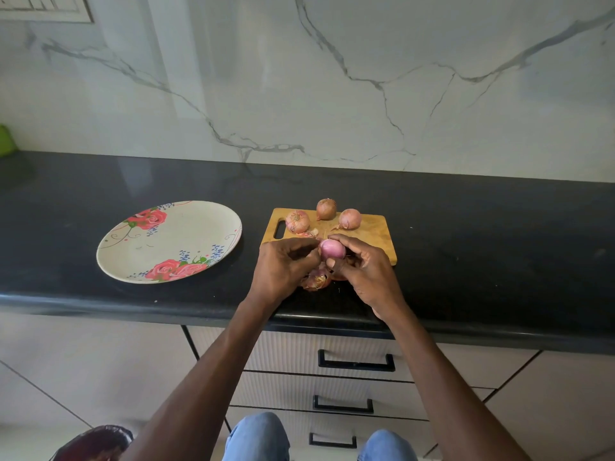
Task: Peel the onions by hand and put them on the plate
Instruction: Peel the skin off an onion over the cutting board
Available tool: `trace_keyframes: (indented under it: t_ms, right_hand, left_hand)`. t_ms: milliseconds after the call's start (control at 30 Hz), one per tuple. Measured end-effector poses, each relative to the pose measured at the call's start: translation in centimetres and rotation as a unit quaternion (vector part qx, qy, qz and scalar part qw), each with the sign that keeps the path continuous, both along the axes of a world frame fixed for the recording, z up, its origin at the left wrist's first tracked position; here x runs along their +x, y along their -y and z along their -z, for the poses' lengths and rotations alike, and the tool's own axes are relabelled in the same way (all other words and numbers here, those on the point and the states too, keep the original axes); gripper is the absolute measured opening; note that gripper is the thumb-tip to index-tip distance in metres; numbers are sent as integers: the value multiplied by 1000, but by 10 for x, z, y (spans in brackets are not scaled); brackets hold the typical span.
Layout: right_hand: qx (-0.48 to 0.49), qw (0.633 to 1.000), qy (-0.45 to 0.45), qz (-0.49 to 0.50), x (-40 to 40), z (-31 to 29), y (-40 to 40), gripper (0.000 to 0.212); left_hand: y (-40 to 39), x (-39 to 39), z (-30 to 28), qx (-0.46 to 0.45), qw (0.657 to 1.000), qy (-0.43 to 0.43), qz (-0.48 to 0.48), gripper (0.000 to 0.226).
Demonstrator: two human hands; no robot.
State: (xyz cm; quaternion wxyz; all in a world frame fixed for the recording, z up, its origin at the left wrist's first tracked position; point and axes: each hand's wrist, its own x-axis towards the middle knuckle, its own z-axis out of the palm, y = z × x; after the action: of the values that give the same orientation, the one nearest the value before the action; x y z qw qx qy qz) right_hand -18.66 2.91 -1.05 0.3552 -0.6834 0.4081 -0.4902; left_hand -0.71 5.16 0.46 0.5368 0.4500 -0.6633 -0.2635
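Observation:
A pink, mostly peeled onion (332,248) is held above the near edge of the wooden cutting board (372,232). My right hand (362,271) grips it from the right and below. My left hand (286,266) touches its left side with curled fingertips that pinch at the skin. Three unpeeled onions sit at the back of the board: the left onion (297,221), the middle onion (326,208) and the right onion (350,218). The flowered plate (166,241) lies to the left on the black counter with nothing on it.
Loose onion skins (316,279) lie on the counter under my hands, and a few scraps lie on the board. The black counter (499,254) ends in a front edge just below my wrists. Drawers with black handles (356,361) are beneath. A green object (6,141) sits far left.

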Motion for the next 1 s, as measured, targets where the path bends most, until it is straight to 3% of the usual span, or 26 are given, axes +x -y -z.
trace_keyframes:
  t_ms: [267,567,733,1000]
  right_hand:
    - [-12,1000,-23,0,-1,-2,-1,42]
    - [3,1000,-12,-21,0,-1,0,44]
    - [43,996,42,-64,-1,-1,0,46]
    - [54,991,91,-80,3,-11,-6,33]
  left_hand:
    - [1,1,0,-29,999,44,-9,23]
    - [2,0,1,-28,999,26,-38,16]
    - [0,-2,-2,12,998,-43,-47,14]
    - [0,-1,-1,15,998,-37,-55,15]
